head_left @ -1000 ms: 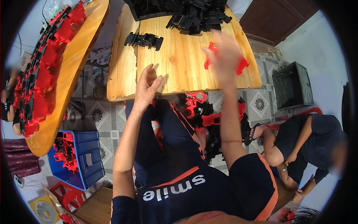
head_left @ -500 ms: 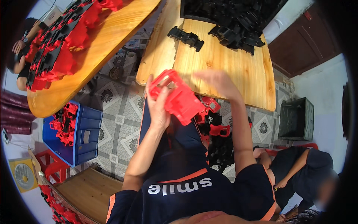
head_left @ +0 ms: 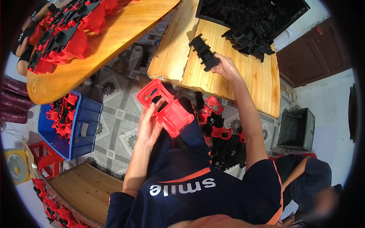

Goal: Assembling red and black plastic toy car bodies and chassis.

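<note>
My left hand [head_left: 149, 127] grips a red plastic toy-truck body [head_left: 175, 117] above my lap. The shell is tilted, and its window openings face up. Over the pale wooden table, my right hand [head_left: 226, 68] pinches the near end of a black plastic chassis [head_left: 204, 52], a long notched piece. Whether the chassis still touches the tabletop, I cannot tell. Beyond my right hand, loose black chassis [head_left: 249, 41] spill from a black crate [head_left: 210, 21]. The two held parts are apart from each other.
Assembled red-and-black pieces [head_left: 66, 41] line the curved wooden table [head_left: 102, 49] at left. Below it stands a blue bin [head_left: 85, 127] of similar parts. Red and black parts [head_left: 222, 142] lie beside my legs. A dark bin [head_left: 296, 129] and a seated person [head_left: 308, 174] are at right.
My right hand has reached forward over the table and taken hold of the lone black chassis, turning it. My left hand has drawn the red body slightly left and down.
</note>
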Motion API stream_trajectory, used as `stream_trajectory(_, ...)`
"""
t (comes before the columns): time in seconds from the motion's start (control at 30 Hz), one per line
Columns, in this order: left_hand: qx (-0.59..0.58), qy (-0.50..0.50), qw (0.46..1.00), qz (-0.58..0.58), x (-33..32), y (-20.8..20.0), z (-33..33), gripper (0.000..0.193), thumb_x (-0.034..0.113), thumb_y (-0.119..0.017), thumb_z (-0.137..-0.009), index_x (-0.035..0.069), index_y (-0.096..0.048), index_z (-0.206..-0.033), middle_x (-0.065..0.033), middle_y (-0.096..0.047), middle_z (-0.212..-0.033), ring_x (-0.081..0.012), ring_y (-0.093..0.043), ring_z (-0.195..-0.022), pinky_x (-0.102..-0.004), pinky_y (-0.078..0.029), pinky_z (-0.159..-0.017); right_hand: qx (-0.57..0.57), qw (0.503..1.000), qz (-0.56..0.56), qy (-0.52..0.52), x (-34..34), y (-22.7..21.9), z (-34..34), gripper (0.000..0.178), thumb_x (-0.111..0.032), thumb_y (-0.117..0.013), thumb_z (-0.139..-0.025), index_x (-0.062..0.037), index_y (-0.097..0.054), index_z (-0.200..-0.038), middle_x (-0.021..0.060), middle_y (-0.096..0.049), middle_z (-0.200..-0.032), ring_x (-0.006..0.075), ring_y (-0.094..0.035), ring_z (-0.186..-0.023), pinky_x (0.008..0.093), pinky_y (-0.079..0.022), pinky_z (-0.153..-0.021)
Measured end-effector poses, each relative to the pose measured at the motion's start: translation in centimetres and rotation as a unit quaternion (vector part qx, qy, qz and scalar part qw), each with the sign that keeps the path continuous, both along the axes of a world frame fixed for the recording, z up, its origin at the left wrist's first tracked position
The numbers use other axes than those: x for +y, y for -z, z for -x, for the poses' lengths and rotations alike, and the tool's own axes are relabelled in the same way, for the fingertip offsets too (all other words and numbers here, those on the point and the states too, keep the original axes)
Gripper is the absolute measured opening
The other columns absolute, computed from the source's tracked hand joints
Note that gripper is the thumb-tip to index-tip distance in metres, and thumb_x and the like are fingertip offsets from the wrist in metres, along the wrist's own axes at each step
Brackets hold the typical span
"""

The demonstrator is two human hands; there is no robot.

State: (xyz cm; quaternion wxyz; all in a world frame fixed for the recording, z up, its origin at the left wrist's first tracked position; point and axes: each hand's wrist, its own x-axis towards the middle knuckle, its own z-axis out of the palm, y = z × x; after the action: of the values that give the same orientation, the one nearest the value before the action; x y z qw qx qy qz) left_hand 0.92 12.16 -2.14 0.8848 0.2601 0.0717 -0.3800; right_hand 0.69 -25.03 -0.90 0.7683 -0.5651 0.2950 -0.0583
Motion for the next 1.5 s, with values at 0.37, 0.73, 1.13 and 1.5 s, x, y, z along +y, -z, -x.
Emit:
stream_trajectory(0.37,-0.022,-0.018,0.999,-0.027,-0.4,0.2,0.6,0.054,0.032,-0.059,-0.097,0.021,-0.035,-0.144,-0.0156,-0.05,-0.132,-0.0323,-0.056,-0.119,-0.0553,-0.052,-0.096,-0.163,0.812,0.555,-0.076,0.0,-3.4,-2.8,0.02,-0.009,-0.056,-0.095,-0.0025,-0.07,-0.108,0.0077,-0.067,-0.106,0.0208,-0.063,-0.097,0.0311,-0.049,-0.09)
stream_trajectory(0.73,-0.148,-0.11,0.983,-0.01,-2.4,-0.1,-1.4,0.07,0.023,-0.058,-0.098,0.023,-0.014,-0.153,-0.0149,-0.041,-0.144,-0.0303,-0.056,-0.119,-0.0466,-0.048,-0.101,-0.104,0.781,0.6,-0.141,4.9,-4.3,1.8,0.016,-0.01,-0.066,-0.088,0.0003,-0.069,-0.1,0.0137,-0.063,-0.089,0.0271,-0.063,-0.086,0.0358,-0.048,-0.076)
stream_trajectory(1.13,-0.201,-0.097,0.974,0.026,-3.4,-0.5,-1.1,0.092,0.021,-0.068,-0.092,0.02,-0.002,-0.155,-0.0152,-0.04,-0.145,-0.0203,-0.054,-0.115,-0.04,-0.045,-0.102,-0.272,0.626,0.729,-0.055,19.3,-6.6,7.6,0.036,-0.009,-0.08,-0.073,-0.0004,-0.062,-0.102,0.0086,-0.055,-0.083,0.0258,-0.057,-0.074,0.035,-0.048,-0.062)
stream_trajectory(1.5,-0.247,-0.104,0.964,-0.007,-3.0,-2.0,-0.6,0.1,0.026,-0.074,-0.087,0.018,-0.001,-0.155,-0.013,-0.034,-0.149,-0.0238,-0.042,-0.13,-0.0412,-0.037,-0.109,-0.264,0.604,0.747,-0.085,20.2,-6.1,8.0,0.036,-0.013,-0.081,-0.073,-0.0019,-0.063,-0.101,0.0079,-0.055,-0.084,0.0246,-0.057,-0.076,0.0332,-0.049,-0.063)
